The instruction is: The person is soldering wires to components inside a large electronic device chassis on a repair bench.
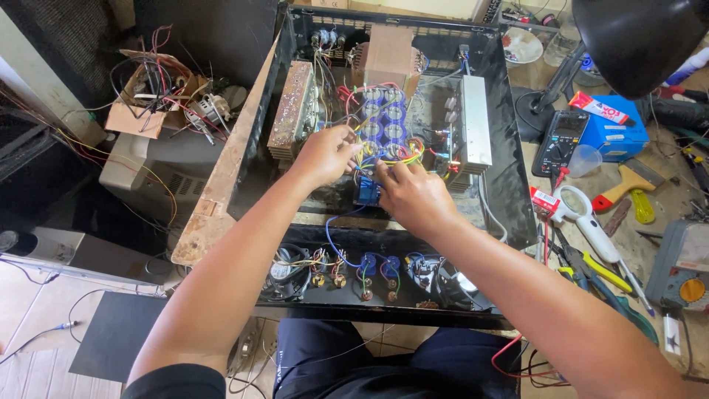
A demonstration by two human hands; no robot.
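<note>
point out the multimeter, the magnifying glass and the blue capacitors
multimeter (559, 142), head view, on its black body
magnifying glass (572, 200), head view, on its white-rimmed lens
blue capacitors (384, 118), head view, on the middle of the cluster inside the black chassis

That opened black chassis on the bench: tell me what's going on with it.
A person has both hands inside an open black metal chassis packed with electronics. The left hand and right hand pinch at a tangle of coloured wires beside a bank of blue capacitors. A multimeter and magnifying glass lie to the right.
</note>
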